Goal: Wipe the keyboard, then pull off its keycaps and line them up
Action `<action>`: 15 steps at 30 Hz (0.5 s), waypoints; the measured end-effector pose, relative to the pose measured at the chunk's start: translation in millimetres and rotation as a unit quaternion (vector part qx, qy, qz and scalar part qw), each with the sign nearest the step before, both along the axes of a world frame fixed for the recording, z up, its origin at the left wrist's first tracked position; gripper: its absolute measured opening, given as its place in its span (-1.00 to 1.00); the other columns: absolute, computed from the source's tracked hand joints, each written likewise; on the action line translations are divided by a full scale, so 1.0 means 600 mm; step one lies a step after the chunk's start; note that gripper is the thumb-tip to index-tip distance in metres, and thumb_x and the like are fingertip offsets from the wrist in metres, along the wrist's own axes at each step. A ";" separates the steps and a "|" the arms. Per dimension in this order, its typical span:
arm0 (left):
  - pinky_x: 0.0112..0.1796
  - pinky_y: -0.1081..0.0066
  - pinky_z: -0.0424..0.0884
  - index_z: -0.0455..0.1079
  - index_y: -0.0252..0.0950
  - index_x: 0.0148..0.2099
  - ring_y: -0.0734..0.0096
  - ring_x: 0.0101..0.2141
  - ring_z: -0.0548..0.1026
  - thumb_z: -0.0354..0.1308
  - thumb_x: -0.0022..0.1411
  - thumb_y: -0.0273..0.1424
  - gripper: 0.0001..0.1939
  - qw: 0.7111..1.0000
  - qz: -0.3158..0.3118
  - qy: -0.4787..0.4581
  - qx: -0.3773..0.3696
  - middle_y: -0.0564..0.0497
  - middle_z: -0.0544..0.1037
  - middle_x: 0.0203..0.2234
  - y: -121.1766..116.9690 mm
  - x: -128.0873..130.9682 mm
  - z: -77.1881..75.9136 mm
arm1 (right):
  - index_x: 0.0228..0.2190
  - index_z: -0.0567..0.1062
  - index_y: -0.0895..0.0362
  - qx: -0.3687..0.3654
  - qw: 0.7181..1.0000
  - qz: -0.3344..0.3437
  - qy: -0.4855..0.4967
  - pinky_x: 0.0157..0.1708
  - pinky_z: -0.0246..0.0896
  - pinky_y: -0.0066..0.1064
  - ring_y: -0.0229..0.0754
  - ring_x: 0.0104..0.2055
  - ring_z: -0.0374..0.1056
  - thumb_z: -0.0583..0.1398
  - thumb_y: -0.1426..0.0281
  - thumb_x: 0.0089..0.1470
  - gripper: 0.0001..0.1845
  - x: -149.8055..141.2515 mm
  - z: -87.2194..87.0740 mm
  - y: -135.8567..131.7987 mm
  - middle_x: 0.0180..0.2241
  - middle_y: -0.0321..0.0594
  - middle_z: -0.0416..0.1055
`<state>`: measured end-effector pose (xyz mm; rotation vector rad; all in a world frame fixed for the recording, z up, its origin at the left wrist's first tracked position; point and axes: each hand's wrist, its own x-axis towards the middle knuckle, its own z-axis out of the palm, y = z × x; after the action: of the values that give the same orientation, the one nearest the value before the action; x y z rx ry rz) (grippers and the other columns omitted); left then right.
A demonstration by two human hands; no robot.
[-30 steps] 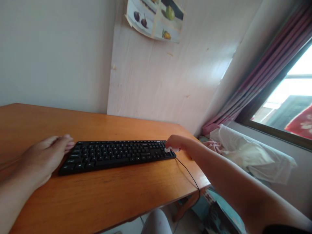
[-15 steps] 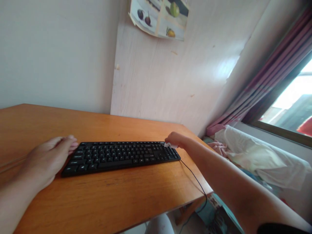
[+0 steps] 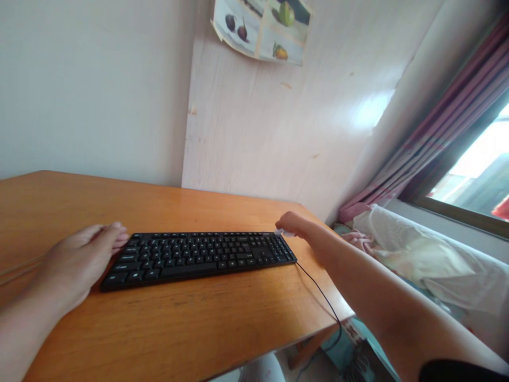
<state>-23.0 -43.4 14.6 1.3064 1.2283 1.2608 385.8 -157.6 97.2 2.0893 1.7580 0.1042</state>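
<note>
A black keyboard (image 3: 199, 257) lies lengthwise on the orange-brown wooden table (image 3: 170, 318). At its left end is my left hand (image 3: 87, 254), thumb and fingers closed at the keyboard's edge; part of that grip is hidden. Over the far right corner, by the number pad, my right hand (image 3: 292, 223) is bent down with its fingers pinched on a small white tissue (image 3: 284, 232). Only a bit of the tissue shows below the fingers. The black cable (image 3: 318, 289) leaves the keyboard's right end and hangs over the table edge.
A pale board (image 3: 254, 132) with taped fruit pictures (image 3: 262, 32) stands behind the table. To the right, beyond the table, are piled white cloths (image 3: 429, 249), a pink curtain (image 3: 429, 138) and a window (image 3: 473, 164). My knee (image 3: 262, 369) is below the front edge.
My right hand has moved with the tissue from the number pad keys to the keyboard's far right corner. My left hand stays at the left end. The view has shifted slightly.
</note>
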 end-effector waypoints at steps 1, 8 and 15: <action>0.08 0.08 0.34 0.43 -0.32 -0.25 0.28 -0.21 0.54 0.15 0.12 -0.18 -0.71 1.000 0.002 -0.001 -0.001 0.02 0.56 -0.35 0.002 0.000 -0.001 | -0.45 0.63 0.12 -0.003 1.000 -0.008 0.004 -0.36 0.19 -0.40 -0.09 -0.34 0.49 0.28 0.50 -0.12 -0.88 0.004 0.000 -0.001 -0.53 -0.16 0.54; 0.09 0.11 0.33 0.44 -0.31 -0.25 0.31 -0.20 0.54 0.16 0.14 -0.19 -0.72 1.000 0.003 -0.006 -0.008 0.04 0.57 -0.33 0.012 -0.004 -0.011 | -0.47 0.63 0.09 -0.043 0.998 0.010 -0.033 -0.27 0.20 -0.40 -0.09 -0.24 0.47 0.27 0.54 -0.18 -0.83 0.012 0.000 -0.011 -0.46 -0.19 0.57; 0.08 0.12 0.34 0.43 -0.31 -0.27 0.37 -0.27 0.54 0.15 0.15 -0.26 -0.79 1.000 0.010 -0.019 -0.022 0.07 0.56 -0.39 0.013 -0.002 -0.007 | -0.51 0.62 0.08 -0.026 0.999 -0.017 0.012 -0.23 0.22 -0.37 -0.09 -0.19 0.44 0.25 0.53 -0.17 -0.85 0.010 -0.008 -0.023 -0.38 -0.18 0.59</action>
<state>-23.9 -35.7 10.5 1.2360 1.2387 1.2588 391.7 -171.7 92.4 2.0918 1.7191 0.0244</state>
